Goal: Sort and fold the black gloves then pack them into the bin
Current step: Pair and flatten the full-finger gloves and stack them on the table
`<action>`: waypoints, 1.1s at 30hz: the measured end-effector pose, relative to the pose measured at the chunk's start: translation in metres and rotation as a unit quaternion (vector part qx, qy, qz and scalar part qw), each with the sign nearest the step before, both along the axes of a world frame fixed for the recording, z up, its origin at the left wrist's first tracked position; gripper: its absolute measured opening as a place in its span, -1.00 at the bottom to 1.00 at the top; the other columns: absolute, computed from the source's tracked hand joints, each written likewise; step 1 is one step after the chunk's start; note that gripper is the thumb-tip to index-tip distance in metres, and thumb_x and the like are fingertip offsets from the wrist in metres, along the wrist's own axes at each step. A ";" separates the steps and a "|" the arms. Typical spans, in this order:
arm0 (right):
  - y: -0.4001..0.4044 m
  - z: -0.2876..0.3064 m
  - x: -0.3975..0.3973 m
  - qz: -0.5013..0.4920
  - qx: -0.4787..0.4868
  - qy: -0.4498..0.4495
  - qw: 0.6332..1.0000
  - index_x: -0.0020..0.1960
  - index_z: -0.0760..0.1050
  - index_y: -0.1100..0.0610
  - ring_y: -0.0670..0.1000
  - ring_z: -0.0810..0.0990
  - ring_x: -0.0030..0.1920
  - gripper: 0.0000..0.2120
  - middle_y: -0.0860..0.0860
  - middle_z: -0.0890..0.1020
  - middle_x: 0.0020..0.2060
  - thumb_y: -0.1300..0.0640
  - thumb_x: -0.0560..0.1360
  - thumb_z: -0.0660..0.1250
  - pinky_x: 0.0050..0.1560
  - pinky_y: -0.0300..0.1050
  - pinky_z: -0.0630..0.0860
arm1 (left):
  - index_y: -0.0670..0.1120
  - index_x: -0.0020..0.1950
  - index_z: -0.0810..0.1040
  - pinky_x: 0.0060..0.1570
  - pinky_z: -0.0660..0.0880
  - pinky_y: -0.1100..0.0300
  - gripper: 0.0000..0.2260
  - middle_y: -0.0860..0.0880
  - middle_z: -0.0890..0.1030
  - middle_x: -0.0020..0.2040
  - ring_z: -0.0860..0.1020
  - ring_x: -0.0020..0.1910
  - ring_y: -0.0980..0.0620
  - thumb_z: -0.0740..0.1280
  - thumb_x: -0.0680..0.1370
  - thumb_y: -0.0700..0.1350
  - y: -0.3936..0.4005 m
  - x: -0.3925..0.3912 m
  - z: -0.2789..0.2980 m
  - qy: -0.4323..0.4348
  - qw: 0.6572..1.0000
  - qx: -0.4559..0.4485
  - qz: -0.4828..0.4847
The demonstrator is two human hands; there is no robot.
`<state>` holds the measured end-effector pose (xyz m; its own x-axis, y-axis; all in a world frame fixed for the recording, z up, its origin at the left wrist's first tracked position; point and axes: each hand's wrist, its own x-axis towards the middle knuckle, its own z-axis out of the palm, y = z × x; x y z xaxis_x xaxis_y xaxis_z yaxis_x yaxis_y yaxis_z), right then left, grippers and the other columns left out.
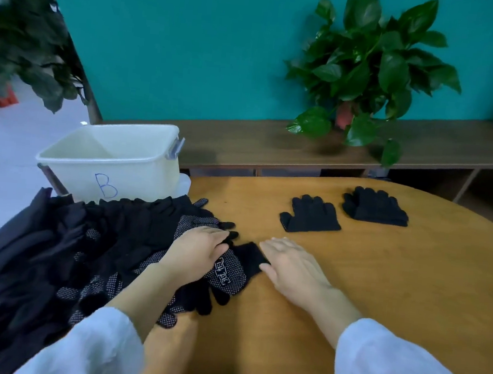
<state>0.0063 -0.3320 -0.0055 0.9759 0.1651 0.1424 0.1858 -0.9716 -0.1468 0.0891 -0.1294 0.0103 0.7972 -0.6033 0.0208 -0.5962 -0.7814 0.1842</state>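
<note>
A big heap of black gloves (54,253), some with white dots, covers the left of the wooden table (379,288). My left hand (196,252) lies flat on a dotted glove (232,272) at the heap's right edge. My right hand (292,265) lies flat beside it, its thumb and fingers touching that glove's black cuff. Farther right, a single black glove (310,214) lies flat, and a small stack of black gloves (374,207) sits beyond it. A cream bin (113,160) marked "B" stands behind the heap, with nothing visible inside.
A potted plant (365,72) stands on a low wooden shelf (258,143) along the teal wall behind the table. Another plant (28,42) is at the far left, above a pale floor.
</note>
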 end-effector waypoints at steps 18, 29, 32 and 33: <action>0.016 -0.033 0.044 -0.075 0.111 0.056 0.989 0.51 0.23 0.14 -0.06 -0.06 0.57 -0.43 0.03 0.11 0.57 -0.14 0.61 0.19 0.49 -0.23 -0.18 | 0.15 0.28 0.47 0.38 0.05 0.15 -0.74 0.14 0.37 0.30 0.27 0.33 0.09 0.30 0.59 0.08 -0.021 0.039 -0.042 0.026 0.999 -0.043 -0.018; 0.021 0.025 0.027 -0.129 0.303 -0.018 0.944 0.25 0.46 -0.02 -0.02 0.61 0.01 -0.66 -0.05 0.64 0.07 0.13 0.51 0.40 0.07 -0.02 0.55 | 0.03 -0.11 0.53 0.15 0.36 0.24 -0.88 0.07 0.63 0.02 0.56 0.07 0.18 0.45 0.52 -0.13 -0.010 0.016 0.018 0.187 0.938 -0.288 0.045; 0.021 0.062 0.026 -0.118 0.367 -0.066 0.920 0.23 0.53 0.01 -0.02 0.59 -0.07 -0.65 -0.06 0.64 -0.04 0.21 0.47 0.42 0.04 -0.08 0.54 | -0.03 -0.12 0.56 -0.03 0.47 0.35 -0.85 0.03 0.69 -0.11 0.64 -0.16 0.22 0.48 0.48 -0.23 0.000 0.007 0.059 0.229 0.903 -0.360 0.053; 0.022 0.076 0.025 -0.109 0.380 -0.083 0.915 0.19 0.57 0.04 -0.03 0.59 -0.05 -0.68 -0.08 0.64 -0.06 0.23 0.46 0.43 0.04 -0.10 0.53 | -0.05 -0.07 0.58 -0.03 0.50 0.32 -0.86 0.00 0.71 -0.10 0.66 -0.14 0.16 0.48 0.48 -0.24 0.003 0.004 0.071 0.240 0.895 -0.373 0.056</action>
<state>0.0315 -0.3101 0.0706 0.9286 -0.2390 0.2839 0.0804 -0.6172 -0.7827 0.0929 -0.1259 0.0811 0.8766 -0.4806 0.0240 -0.2352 -0.3844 0.8927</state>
